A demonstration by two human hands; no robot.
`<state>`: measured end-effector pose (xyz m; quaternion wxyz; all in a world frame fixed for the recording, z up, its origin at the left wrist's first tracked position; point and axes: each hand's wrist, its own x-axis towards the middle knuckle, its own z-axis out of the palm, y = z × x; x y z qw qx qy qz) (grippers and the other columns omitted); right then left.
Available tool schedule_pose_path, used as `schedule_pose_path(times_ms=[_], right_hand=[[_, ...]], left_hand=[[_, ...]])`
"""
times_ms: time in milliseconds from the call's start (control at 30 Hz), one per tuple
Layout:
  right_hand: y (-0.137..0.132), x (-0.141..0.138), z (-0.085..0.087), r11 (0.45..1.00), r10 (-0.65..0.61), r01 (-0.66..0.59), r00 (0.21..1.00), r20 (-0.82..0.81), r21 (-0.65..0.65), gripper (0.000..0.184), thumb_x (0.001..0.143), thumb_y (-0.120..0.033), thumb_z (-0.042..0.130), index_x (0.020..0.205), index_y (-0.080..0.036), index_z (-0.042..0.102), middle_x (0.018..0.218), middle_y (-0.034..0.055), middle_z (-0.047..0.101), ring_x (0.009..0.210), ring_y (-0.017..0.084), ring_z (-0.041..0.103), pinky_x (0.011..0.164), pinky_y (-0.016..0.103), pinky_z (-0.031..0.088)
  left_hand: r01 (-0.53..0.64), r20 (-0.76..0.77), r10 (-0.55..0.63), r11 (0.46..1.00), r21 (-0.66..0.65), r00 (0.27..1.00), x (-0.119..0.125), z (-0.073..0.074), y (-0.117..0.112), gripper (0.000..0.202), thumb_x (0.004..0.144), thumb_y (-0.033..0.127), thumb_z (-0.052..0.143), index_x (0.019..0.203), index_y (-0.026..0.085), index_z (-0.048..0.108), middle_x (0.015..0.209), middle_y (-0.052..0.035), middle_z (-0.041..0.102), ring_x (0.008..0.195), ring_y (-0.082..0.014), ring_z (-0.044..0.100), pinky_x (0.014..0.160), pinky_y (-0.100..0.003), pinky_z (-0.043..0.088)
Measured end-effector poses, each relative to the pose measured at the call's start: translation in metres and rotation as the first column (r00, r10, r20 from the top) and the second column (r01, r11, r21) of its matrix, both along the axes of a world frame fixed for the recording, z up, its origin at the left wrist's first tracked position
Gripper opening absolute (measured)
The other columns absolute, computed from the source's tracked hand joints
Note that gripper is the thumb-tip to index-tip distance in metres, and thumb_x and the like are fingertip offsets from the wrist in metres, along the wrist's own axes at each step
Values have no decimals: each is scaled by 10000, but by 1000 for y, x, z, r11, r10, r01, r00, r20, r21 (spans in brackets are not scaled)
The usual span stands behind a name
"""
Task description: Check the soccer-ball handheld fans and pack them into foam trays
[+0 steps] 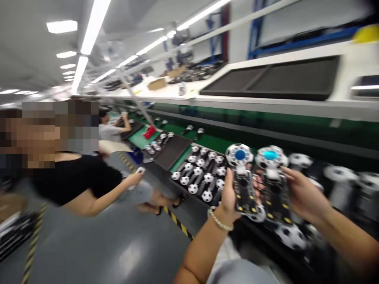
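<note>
My left hand, with a beaded bracelet at the wrist, is closed around a handheld device. The device has a round soccer-ball-patterned head with a blue disc and a clear body showing dark inner parts and yellowish spots. Beside it, my right hand grips the side of a second device of the same kind, its disc a brighter blue. Both are held upright, side by side, discs facing me. Fingers show between the two bodies. Below and behind them lie more soccer-ball-patterned devices, partly hidden and blurred.
Rows of similar devices lie to the left, along a green conveyor. Beyond them is a black tray. A person in black stands left, holding a small white object. A white shelf runs above.
</note>
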<state>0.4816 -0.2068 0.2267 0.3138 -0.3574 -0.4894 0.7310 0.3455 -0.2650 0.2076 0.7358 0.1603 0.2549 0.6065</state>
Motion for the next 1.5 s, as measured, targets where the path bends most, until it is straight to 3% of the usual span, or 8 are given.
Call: schedule_pose_path(times_ms=[133, 433, 733, 900, 1033, 1200, 1367, 1500], right_hand=[[-5, 39, 10, 971, -75, -7, 941, -331, -239, 383, 869, -396, 336, 950, -183, 644, 871, 88, 691, 778, 249, 664, 748, 413, 536], [-22, 119, 11, 984, -140, 55, 836, -530, -172, 379, 866, -386, 344, 985, -141, 607, 813, 81, 668, 760, 234, 646, 708, 397, 537], [-29, 161, 1, 990, -133, 80, 800, -585, -115, 392, 810, -342, 332, 1043, -134, 569, 892, 87, 656, 819, 250, 628, 735, 446, 527], [-31, 171, -5, 991, -130, 82, 825, -551, -110, 425, 812, -366, 308, 1063, -145, 569, 923, 96, 658, 842, 263, 632, 725, 471, 521], [-29, 175, -12, 973, -229, 195, 832, -505, -120, 377, 863, -399, 358, 1059, -166, 582, 959, 79, 656, 867, 220, 636, 784, 407, 520], [-14, 177, -31, 937, -350, 287, 743, -570, -201, 296, 830, -471, 531, 865, -185, 600, 772, 29, 621, 630, 124, 598, 561, 218, 541], [1, 192, -52, 826, -561, 487, 753, -343, -283, 232, 823, -387, 602, 832, -155, 616, 748, 55, 656, 594, 131, 621, 460, 192, 537], [22, 238, -71, 737, -675, 662, 731, -100, -135, 246, 802, -360, 634, 853, -119, 635, 834, 124, 689, 582, 172, 638, 469, 257, 552]], left_hand=[[-14, -31, 17, 996, 86, 999, 31, 18, 7, 551, 825, 643, 363, 1057, 205, 604, 724, -29, 629, 511, -106, 529, 487, -227, 446], [97, -236, -55, 981, 170, 970, 107, 22, 10, 554, 832, 623, 360, 1166, 228, 559, 812, -55, 640, 709, -187, 614, 627, -311, 524], [151, -314, -95, 975, 162, 945, 142, 22, 11, 508, 836, 513, 357, 1152, 178, 572, 865, -76, 654, 786, -212, 635, 633, -314, 533], [208, -296, -167, 972, 110, 940, 147, 16, 12, 498, 822, 517, 403, 1054, 134, 621, 944, -111, 665, 878, -249, 637, 689, -352, 539], [205, -226, -171, 969, 137, 959, 144, 9, 16, 451, 777, 511, 549, 984, 121, 640, 994, -123, 661, 941, -265, 623, 746, -368, 538], [179, -256, -133, 969, 168, 957, 141, 1, 29, 486, 557, 398, 811, 926, 158, 606, 813, -34, 662, 766, -178, 640, 722, -315, 549], [123, -449, -126, 992, -36, 885, 148, -2, 43, 382, 667, 407, 738, 857, 131, 555, 746, -67, 664, 648, -189, 658, 621, -331, 558], [168, -507, -149, 986, -9, 849, 149, -6, 49, 344, 675, 359, 736, 856, 107, 586, 737, -86, 678, 656, -200, 665, 618, -330, 560]])
